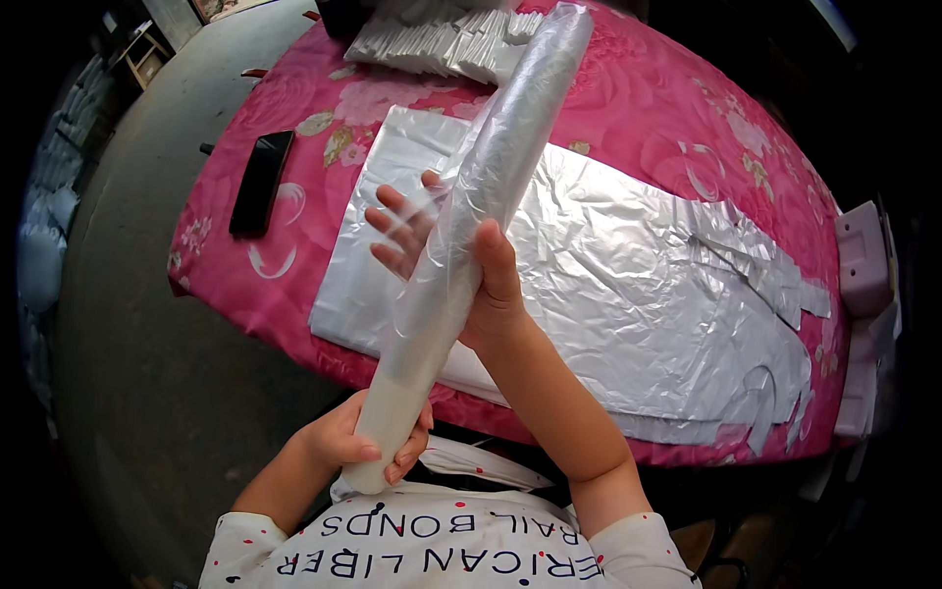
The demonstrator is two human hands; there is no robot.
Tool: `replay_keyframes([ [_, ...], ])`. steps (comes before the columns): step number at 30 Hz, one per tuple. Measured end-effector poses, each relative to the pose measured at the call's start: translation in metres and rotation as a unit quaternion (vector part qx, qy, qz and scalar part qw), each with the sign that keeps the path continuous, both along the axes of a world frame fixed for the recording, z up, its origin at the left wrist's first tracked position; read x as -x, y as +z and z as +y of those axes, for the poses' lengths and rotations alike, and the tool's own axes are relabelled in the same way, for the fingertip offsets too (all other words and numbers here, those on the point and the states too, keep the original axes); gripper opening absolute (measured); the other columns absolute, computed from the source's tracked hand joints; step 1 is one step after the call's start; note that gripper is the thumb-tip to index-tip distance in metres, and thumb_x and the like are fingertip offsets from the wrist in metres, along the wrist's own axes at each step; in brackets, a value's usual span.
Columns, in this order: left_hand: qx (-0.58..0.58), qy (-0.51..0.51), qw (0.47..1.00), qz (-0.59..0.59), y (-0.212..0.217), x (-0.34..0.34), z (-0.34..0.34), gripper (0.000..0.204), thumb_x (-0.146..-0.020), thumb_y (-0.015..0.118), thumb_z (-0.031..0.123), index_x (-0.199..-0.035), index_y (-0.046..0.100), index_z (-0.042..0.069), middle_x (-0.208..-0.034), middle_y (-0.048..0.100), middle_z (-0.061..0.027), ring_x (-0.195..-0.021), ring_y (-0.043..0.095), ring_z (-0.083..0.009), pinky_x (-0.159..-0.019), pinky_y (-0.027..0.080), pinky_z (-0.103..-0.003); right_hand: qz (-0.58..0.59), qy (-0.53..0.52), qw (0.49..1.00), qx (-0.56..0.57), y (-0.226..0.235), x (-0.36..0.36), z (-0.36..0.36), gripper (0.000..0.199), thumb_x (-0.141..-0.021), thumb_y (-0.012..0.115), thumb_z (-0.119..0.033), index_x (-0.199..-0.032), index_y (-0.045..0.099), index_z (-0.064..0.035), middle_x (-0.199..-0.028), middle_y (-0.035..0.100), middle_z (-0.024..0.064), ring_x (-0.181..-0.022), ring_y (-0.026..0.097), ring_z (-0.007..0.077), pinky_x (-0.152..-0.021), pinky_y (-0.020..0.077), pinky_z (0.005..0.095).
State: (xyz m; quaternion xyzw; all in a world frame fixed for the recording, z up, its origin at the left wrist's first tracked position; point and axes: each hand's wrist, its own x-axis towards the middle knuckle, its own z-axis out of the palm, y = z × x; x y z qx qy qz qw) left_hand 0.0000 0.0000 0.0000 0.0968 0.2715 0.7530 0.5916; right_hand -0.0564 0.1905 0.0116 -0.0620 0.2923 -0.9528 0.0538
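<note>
A long roll of clear plastic film [500,157] slants up and away from my body, its lower end pale and smoother. My left hand [368,442] is wrapped round that lower end, close to my shirt. Midway along the roll, my right hand [491,285] cradles it from behind, thumb on the right side and fingers spread out past the left side. Loose film partly covers those fingers. Beneath the roll, a flat stack of silvery-white plastic bags [638,294] lies on the table, with cut handle ends toward the right.
A pink floral tablecloth [324,88] covers the table. A black phone [262,185] lies at the left, and a pile of folded plastic bags [432,44] sits at the far side. Pink plastic furniture [863,260] stands past the right edge. Bagged bundles [49,226] line the far left.
</note>
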Motion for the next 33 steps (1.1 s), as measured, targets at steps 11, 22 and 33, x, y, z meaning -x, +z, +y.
replay_keyframes([
  [11,0.303,0.055,0.897,0.316,0.026,0.009,0.051,0.041,-0.074,0.072,0.017,-0.106,0.052,0.001,-0.081,0.060,-0.0058,-0.068,0.059,-0.0126,-0.063,0.049,-0.028,-0.034,-0.140,0.966,-0.215,0.018,-0.033,0.039,0.047,-0.074,0.065,-0.044,-0.099,0.051,-0.0074,-0.080,0.059,0.0072,-0.079,0.057,0.0176,-0.072,0.0459,0.0328],
  [22,0.130,-0.033,0.975,0.180,0.032,0.008,0.052,0.025,-0.075,0.064,0.010,-0.097,0.054,0.003,-0.077,0.057,-0.0033,-0.065,0.058,-0.0115,-0.061,0.049,-0.027,0.078,-0.022,0.990,-0.113,-0.008,-0.038,0.049,0.120,-0.054,0.074,-0.069,-0.140,0.026,-0.0002,-0.115,0.056,0.0157,-0.105,0.056,0.0239,-0.089,0.0465,0.0336],
  [33,0.126,0.045,0.978,0.162,0.028,0.011,0.040,0.027,-0.075,0.064,0.008,-0.099,0.054,0.001,-0.076,0.057,-0.0056,-0.064,0.057,-0.0117,-0.060,0.049,-0.028,-0.084,-0.053,0.993,-0.068,-0.030,-0.057,0.070,0.051,-0.070,0.080,-0.018,-0.112,0.056,-0.0027,-0.102,0.064,0.0064,-0.093,0.061,0.0152,-0.084,0.0502,0.0308],
])
